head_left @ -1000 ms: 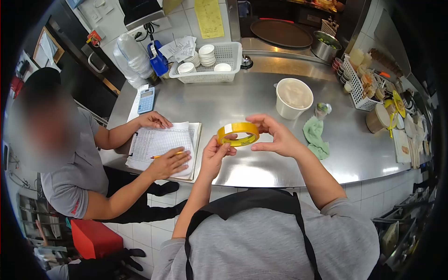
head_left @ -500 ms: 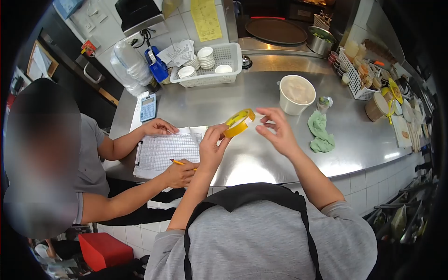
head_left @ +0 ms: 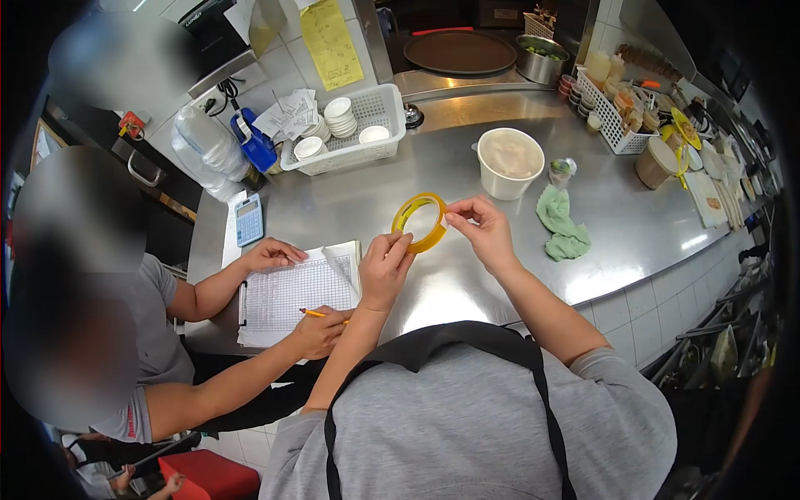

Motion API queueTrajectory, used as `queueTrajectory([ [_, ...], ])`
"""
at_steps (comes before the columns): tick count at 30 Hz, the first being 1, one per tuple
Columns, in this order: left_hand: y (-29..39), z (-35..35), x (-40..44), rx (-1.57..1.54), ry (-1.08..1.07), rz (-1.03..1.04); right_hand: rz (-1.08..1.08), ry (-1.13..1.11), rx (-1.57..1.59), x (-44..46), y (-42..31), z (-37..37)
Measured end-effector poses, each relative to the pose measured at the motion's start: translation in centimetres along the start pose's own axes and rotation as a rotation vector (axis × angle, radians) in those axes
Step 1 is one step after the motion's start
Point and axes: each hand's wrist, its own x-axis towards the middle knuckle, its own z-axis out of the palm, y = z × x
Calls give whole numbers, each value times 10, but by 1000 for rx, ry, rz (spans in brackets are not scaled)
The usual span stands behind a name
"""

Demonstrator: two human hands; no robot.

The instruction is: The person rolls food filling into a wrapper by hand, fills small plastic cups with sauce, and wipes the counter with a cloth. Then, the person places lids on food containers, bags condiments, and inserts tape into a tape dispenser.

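A yellow roll of tape (head_left: 430, 243) is held up over the steel counter, its ring facing the camera at a slant. My left hand (head_left: 387, 271) grips the lower left of the ring between thumb and fingers. At the ring's right side, the thumb and index finger of my right hand (head_left: 483, 233) pinch its edge. Behind my hands stands a white tub with a lid (head_left: 511, 160). To the right lie a green cloth (head_left: 562, 223) and a small clear wrapped item (head_left: 562, 172).
At the left a person (head_left: 158, 292) holds an orange pencil over a gridded sheet (head_left: 292, 292). Beyond are a calculator (head_left: 249, 220), a white basket of small dishes (head_left: 392, 108) and a round brown tray (head_left: 459, 52). A condiment basket (head_left: 612, 125) stands at the right.
The tape roll has turned so that its ring opens toward the camera. My right hand has closed onto its edge from apart. The view has shifted, and another blurred head shows at the upper left.
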Motion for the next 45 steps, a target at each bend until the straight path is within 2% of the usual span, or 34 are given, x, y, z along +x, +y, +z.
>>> queueTrajectory([
  [7, -11, 6, -1, -28, -51, -46, 45, -63, 135, 2, 10, 7],
  [10, -13, 6, 0, -44, -55, -74, 6, -75, 301, 2, 12, 10],
  [13, -13, 5, 1, -33, -45, -44, 91, 14, 294, 4, -1, 8],
  [15, -12, 4, 3, -22, -34, -19, 15, -81, 151, 6, -4, 8],
  [18, -12, 1, 6, 0, -39, -21, -57, 3, 74, 8, 2, 12],
  [24, -11, -1, 10, 90, -53, 49, 0, -5, 55, 13, 1, 8],
  [28, -11, 0, 11, 89, -55, 26, -52, -24, -40, 9, 20, 16],
  [30, -12, 0, 11, 83, -49, 25, -7, 15, 305, 4, 21, 20],
  [34, -11, 0, 8, 78, -31, 40, 52, 55, 504, 3, 13, 15],
  [36, -9, 0, 9, 78, -29, 55, 20, 7, 246, 7, 16, 12],
  [43, -10, -3, 9, 130, -24, 96, -17, 29, 151, 10, 9, 8],
  [45, -9, -4, 11, 145, -19, 102, -184, 32, -131, 10, 10, 9],
])
